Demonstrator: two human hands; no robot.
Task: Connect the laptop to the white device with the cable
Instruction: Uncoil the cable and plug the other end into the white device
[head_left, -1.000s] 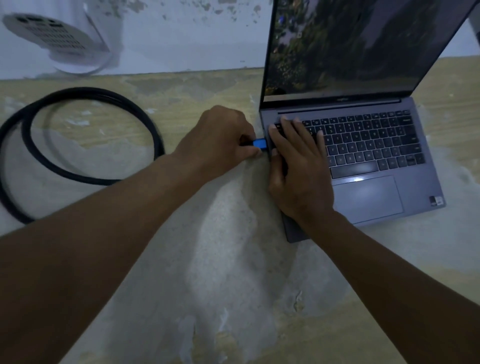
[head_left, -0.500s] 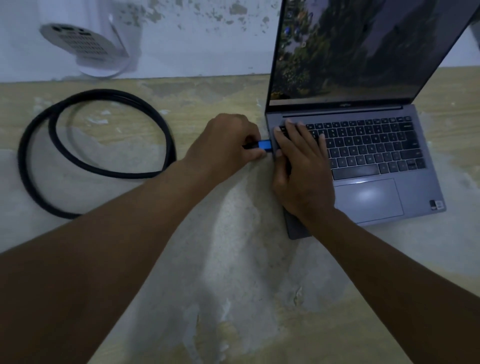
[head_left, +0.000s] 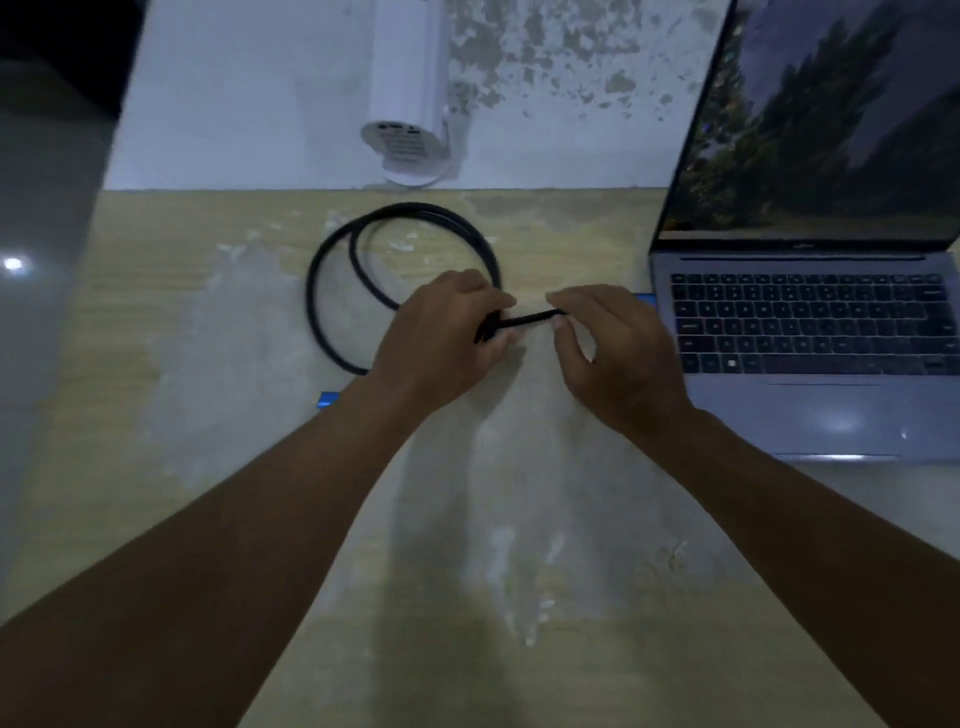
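An open grey laptop (head_left: 810, 338) sits at the right with its screen lit. One blue plug (head_left: 645, 299) of the black cable (head_left: 332, 291) sits against the laptop's left side. The cable lies coiled on the table ahead of me. My left hand (head_left: 441, 338) and my right hand (head_left: 608, 353) each pinch a short straight stretch of the cable between them, just above the table. The other blue plug (head_left: 328, 400) lies on the table beside my left forearm. The white device (head_left: 408, 104) stands against the back wall, its vented end facing me.
The worn wooden table (head_left: 208, 389) has pale scuffed patches. A peeling white wall (head_left: 260, 93) rises behind it. A grey surface (head_left: 41, 260) runs along the left edge.
Both hands have left the laptop's side and moved left. They now hold a stretch of cable between them. The view has swung left, bringing the coil and white device toward centre.
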